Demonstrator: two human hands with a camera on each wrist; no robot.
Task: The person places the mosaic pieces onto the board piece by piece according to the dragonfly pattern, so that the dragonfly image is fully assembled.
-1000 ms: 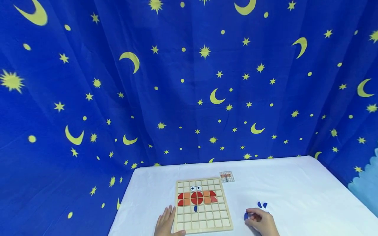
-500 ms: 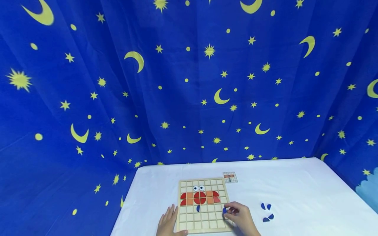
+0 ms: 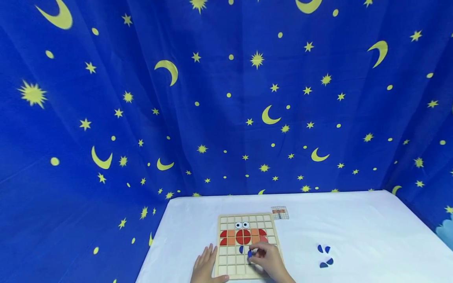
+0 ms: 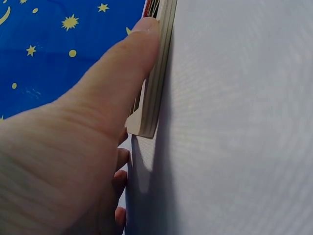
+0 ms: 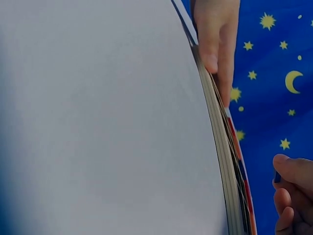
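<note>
A square wooden grid board (image 3: 231, 260) lies on the table with red, orange and white eye pieces laid in its cells. One small blue piece (image 3: 241, 249) sits in a cell below the red circle (image 3: 243, 236). My left hand (image 3: 205, 267) rests along the board's left side, thumb (image 4: 137, 49) on its front edge and fingers fairly straight. Over the middle of the board, my right hand (image 3: 269, 260) pinches another blue piece (image 3: 249, 253) between thumb and fingertips. The right wrist view shows a sliver of that blue piece (image 5: 277, 176); most of it is hidden by the fingers.
Several loose blue pieces (image 3: 323, 265) lie on the white tabletop (image 3: 368, 236) to the right. A small picture card (image 3: 280, 212) with a grid pattern is beside the board's far right corner. Blue star-and-moon cloth (image 3: 219, 125) hangs behind and at the sides.
My right hand has moved left from beside the loose blue pieces to above the board, carrying a blue piece. The left hand stays at the board's edge. The head view has shifted slightly.
</note>
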